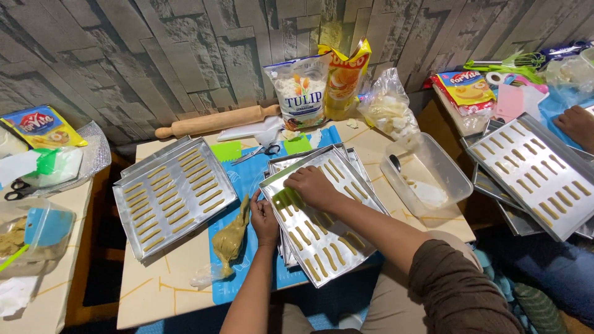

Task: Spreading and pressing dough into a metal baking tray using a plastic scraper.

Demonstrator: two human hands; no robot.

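Note:
My left hand [265, 216] grips the left edge of a metal baking tray [346, 250] that tops a stack of trays on a blue mat [247, 179]. The tray holds rows of short piped dough strips. My right hand [312, 185] rests on the tray's upper left part and presses down on a green plastic scraper [284, 199]. A piping bag [230, 238] filled with greenish-brown dough lies on the mat just left of my left hand.
Another filled tray [173, 195] sits to the left. A clear plastic tub [427, 176] stands to the right, and beyond it more trays [538, 167] with another person's hand [575, 124]. A rolling pin [216, 120], scissors [257, 153] and ingredient bags [300, 89] line the back wall.

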